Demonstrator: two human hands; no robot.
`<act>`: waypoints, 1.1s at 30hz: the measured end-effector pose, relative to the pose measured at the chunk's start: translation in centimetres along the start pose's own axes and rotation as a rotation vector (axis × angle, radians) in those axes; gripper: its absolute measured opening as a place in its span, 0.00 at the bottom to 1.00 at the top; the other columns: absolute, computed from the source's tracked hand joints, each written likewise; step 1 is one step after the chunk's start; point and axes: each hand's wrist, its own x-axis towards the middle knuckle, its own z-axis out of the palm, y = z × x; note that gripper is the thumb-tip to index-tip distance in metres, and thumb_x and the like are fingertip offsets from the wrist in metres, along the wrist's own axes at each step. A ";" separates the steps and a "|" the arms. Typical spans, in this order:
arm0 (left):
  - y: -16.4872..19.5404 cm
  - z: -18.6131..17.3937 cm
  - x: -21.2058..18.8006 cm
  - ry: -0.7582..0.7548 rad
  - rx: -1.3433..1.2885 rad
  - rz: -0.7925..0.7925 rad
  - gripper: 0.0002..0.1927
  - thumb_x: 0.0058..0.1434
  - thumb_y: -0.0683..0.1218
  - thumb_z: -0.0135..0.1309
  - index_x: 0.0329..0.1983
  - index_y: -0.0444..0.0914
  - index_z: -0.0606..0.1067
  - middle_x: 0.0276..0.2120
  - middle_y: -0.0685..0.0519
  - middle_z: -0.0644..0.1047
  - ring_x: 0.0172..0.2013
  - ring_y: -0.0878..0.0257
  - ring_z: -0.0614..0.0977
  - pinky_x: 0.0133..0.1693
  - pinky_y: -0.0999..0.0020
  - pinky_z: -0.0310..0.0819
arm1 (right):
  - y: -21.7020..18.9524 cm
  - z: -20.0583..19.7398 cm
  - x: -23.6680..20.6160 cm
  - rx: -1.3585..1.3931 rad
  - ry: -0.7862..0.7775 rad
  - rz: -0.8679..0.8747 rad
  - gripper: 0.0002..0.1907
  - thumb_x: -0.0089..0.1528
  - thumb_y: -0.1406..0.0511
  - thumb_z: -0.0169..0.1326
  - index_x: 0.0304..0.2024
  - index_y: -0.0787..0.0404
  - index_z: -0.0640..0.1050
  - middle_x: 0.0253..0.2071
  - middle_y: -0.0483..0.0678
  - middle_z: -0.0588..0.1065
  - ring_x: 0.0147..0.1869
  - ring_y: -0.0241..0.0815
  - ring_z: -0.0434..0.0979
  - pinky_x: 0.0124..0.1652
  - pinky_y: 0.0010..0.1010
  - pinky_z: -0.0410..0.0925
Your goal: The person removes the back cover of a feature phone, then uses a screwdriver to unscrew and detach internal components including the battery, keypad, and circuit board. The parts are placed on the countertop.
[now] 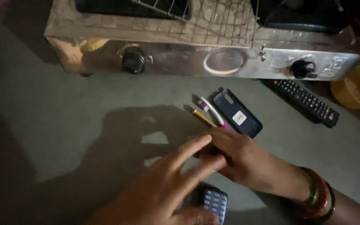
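My right hand (pixel 242 158), with red and green bangles on the wrist, rests on the grey floor with its fingers curled over the near ends of a yellow pencil (pixel 203 117) and a white and pink toothbrush (pixel 211 111). Something dark sits under its fingertips; I cannot tell whether it grips it. My left hand (pixel 167 187) reaches in from the bottom with fingers spread, its fingertips touching the right hand. A small keypad phone (pixel 214 203) lies just under it, beside the thumb. A dark blue phone case (pixel 238 113) lies to the right of the toothbrush.
A steel two-burner gas stove (pixel 196 62) with black knobs stands across the back. A black remote control (pixel 307 101) lies at the right, with a yellow bowl (pixel 359 87) beyond it. The hands' shadows fall on the floor to the left.
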 end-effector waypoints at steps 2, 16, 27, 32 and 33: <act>-0.7 1.3 -0.4 0.027 0.161 0.079 0.32 0.69 0.61 0.53 0.72 0.45 0.65 0.73 0.39 0.57 0.69 0.43 0.68 0.64 0.42 0.63 | -0.4 -0.5 0.1 0.096 -0.034 -0.005 0.22 0.63 0.68 0.57 0.60 0.62 0.73 0.54 0.48 0.76 0.45 0.36 0.84 0.40 0.27 0.77; -3.3 4.2 -1.4 -0.196 0.269 0.361 0.13 0.75 0.49 0.44 0.52 0.40 0.76 0.50 0.51 0.77 0.59 0.56 0.78 0.69 0.40 0.62 | -0.1 0.1 0.7 0.118 0.000 0.041 0.21 0.67 0.66 0.54 0.63 0.60 0.74 0.48 0.45 0.78 0.39 0.31 0.84 0.37 0.22 0.79; -0.6 0.0 0.4 0.151 -0.845 -0.410 0.38 0.65 0.57 0.61 0.67 0.35 0.57 0.50 0.46 0.79 0.53 0.57 0.82 0.59 0.60 0.76 | 0.7 -0.4 0.2 0.244 -0.126 0.021 0.23 0.65 0.68 0.59 0.63 0.59 0.75 0.50 0.48 0.81 0.50 0.37 0.86 0.45 0.28 0.80; -0.3 0.8 0.7 0.268 -0.820 -0.423 0.40 0.65 0.54 0.60 0.71 0.33 0.55 0.56 0.43 0.75 0.58 0.56 0.79 0.61 0.57 0.73 | -0.1 0.1 -0.4 0.582 -0.244 -0.066 0.44 0.63 0.70 0.61 0.75 0.63 0.53 0.59 0.53 0.76 0.61 0.44 0.78 0.56 0.35 0.75; -0.3 0.9 0.6 0.263 -0.862 -0.407 0.40 0.65 0.53 0.61 0.71 0.33 0.55 0.56 0.42 0.75 0.59 0.56 0.79 0.61 0.57 0.74 | -0.3 0.5 -0.5 0.621 -0.252 -0.088 0.48 0.62 0.71 0.62 0.76 0.63 0.48 0.61 0.54 0.74 0.64 0.45 0.76 0.59 0.36 0.73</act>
